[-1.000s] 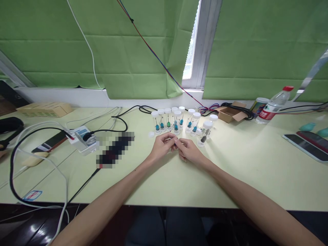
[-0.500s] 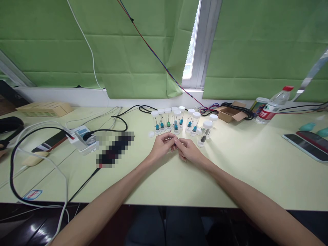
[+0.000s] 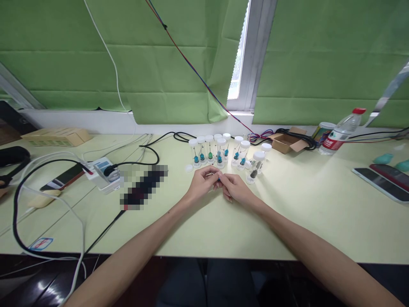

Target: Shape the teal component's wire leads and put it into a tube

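My left hand (image 3: pixel 203 180) and my right hand (image 3: pixel 235 186) meet over the table, their fingertips pinched together. Something small and dark, with a hint of blue-green, shows between the fingers; most of it is hidden, and its kind I cannot make out. Just beyond the hands stand several clear vials (image 3: pixel 210 150) with white caps, each with a small blue or green piece and a thin stem inside. Closest to my right hand is a vial with a dark piece (image 3: pixel 254 170). A loose white cap (image 3: pixel 188 168) lies left of the vials.
On the left are a white power strip (image 3: pixel 104 172), tangled cables, a phone (image 3: pixel 62 177) and a yellowish mouse (image 3: pixel 44 198). At the back right stand an open cardboard box (image 3: pixel 287 143) and a water bottle (image 3: pixel 338 135). Another phone (image 3: pixel 380 183) lies at the right.
Both hands keep nearly the same place and pinch. A bit of blue-green now shows between the fingertips. The vials have not moved.
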Motion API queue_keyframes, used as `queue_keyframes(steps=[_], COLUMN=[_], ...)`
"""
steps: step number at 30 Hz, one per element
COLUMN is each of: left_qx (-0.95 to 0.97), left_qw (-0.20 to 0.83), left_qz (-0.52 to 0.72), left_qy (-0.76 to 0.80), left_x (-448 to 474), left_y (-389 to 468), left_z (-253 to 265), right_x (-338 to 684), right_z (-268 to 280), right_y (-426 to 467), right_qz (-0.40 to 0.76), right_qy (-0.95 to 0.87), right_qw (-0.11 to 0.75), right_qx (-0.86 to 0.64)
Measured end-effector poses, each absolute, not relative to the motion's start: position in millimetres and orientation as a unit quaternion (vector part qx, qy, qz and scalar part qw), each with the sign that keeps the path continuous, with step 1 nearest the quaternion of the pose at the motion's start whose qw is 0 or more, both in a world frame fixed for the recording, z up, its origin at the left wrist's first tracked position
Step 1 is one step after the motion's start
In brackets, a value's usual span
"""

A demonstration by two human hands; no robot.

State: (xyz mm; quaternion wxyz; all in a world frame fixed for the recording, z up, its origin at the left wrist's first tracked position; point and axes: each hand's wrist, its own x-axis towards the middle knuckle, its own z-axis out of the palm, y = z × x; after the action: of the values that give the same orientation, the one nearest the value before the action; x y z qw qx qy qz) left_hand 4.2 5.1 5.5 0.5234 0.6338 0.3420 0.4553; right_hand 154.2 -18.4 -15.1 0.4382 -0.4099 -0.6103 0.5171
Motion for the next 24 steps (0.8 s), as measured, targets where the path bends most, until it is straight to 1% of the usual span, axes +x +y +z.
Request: queue_keyframes(steps=[10,17,24], left_qx=[0.635,0.628,0.63], left_qw=[0.532,0.506,0.508], left_qz=[0.458,0.48,0.477], left_qy=[0.322,0.346,0.343], left_x=[6.3,5.5,6.6], left_y=[1.8,5.6,4.7], left_z=[8.2,3.7,5.3], right_x=[154.4,154.6,153.6], right_z=[-15.5,-11.5,-13.0], right_y=[-17.2,-19.3,-18.8], right_qz=[0.509,0.506,0.515], right_qy=[-0.609,-0.594,-0.6], right_qw=[0.432,0.441,0.443], right_qx=[-0.429,-0.443,-0.423])
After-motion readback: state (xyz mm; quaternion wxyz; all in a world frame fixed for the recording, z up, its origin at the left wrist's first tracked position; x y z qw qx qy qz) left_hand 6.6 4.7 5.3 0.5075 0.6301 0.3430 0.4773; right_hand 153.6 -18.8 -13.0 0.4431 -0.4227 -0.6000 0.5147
